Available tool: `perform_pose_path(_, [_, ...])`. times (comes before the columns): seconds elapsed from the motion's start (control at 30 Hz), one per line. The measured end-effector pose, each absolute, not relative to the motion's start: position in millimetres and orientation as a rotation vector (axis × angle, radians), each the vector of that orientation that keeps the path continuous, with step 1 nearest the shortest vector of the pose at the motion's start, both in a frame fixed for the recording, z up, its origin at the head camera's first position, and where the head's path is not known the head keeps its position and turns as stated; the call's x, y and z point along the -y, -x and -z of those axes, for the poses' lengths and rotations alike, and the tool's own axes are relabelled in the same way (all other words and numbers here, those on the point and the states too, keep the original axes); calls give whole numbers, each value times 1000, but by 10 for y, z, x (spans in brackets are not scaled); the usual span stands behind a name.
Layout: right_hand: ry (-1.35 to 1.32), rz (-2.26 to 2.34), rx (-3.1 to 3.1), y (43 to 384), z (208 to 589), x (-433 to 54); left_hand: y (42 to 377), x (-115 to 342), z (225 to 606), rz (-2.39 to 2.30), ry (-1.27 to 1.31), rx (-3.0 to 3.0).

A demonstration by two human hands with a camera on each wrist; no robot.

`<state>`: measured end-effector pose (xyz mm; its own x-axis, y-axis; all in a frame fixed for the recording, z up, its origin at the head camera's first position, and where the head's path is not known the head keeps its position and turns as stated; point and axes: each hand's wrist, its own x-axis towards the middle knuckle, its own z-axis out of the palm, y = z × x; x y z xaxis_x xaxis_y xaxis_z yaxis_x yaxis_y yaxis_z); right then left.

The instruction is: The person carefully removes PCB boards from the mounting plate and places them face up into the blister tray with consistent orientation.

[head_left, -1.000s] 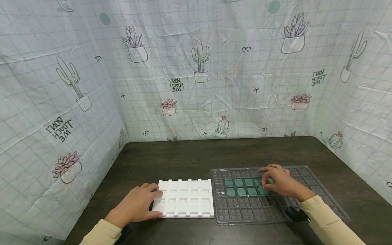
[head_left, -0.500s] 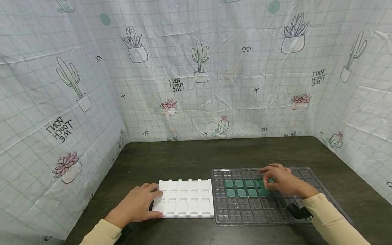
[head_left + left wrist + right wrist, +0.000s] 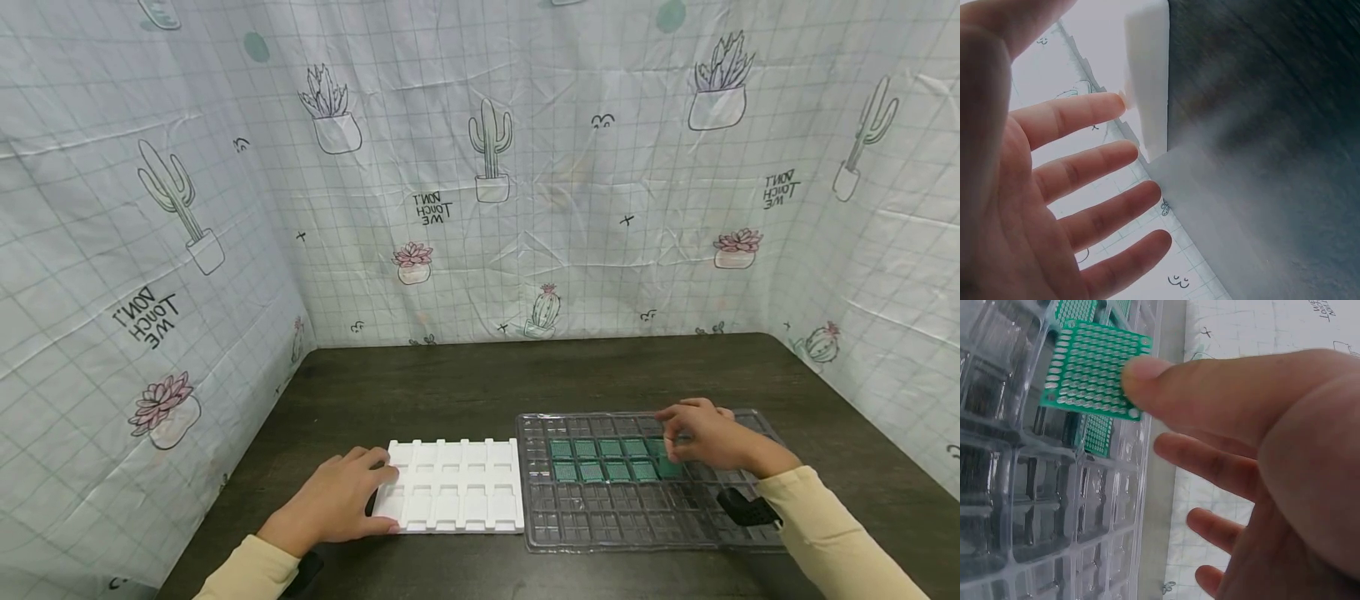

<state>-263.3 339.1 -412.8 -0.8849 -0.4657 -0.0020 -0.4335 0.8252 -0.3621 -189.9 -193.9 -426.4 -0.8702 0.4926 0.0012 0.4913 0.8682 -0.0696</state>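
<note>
My right hand [image 3: 705,437] pinches a small green perforated circuit board [image 3: 1094,372] between thumb and a finger hidden behind it. The board hangs above the clear plastic tray [image 3: 630,525], which has many compartments. Two rows of similar green circuit boards [image 3: 592,460] lie in the tray, left of the hand. At the left, my left hand [image 3: 333,504] rests against the left end of a white slotted tray [image 3: 453,487]. In the left wrist view its fingers are spread, and one fingertip touches the side of the white tray [image 3: 1147,81].
Both trays sit side by side on a dark wooden table [image 3: 450,383]. A white cloth [image 3: 570,250] printed with cacti and grid lines surrounds the table at the back and sides.
My right hand has shifted right along the clear tray, and another column of green boards shows where it was. The left hand and white tray have stayed in place.
</note>
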Motion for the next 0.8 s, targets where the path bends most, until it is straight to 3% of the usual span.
perform_pose_path(0.8, [691, 499, -2898, 2660, 4186, -3437, 1912, 1941, 4285, -127, 789, 3029])
